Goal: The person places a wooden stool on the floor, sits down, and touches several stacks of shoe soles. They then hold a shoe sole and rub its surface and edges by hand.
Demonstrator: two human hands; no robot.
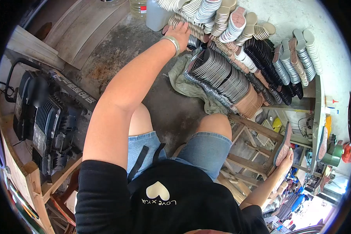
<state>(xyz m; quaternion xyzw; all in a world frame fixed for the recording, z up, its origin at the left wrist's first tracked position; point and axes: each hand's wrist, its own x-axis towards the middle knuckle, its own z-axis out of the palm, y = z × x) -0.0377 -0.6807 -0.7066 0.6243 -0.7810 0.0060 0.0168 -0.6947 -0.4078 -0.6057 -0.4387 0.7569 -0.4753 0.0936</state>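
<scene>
"Pink insole (pixel 284 146): where is it held?"

"At the right side, near the wooden frame (pixel 257 128). Its lower end is pinched by the right hand (pixel 286 159)."

"And the left hand (pixel 178 37)?"

"It is laid over a beige insole stack (pixel 197 33); whether anything is gripped there cannot be told."

"Which step is in hand?"

"As it can be judged, stacked insoles are handled while one is held apart. For the next move, a sure grip on the thin edges seems to be needed."

"What stands in the way?"

"Between both hands lies a large insole bundle (pixel 222 74), with crumpled cloth (pixel 179 76) beside it. A plastic jug (pixel 156 17) is placed close to the beige stack."
</scene>
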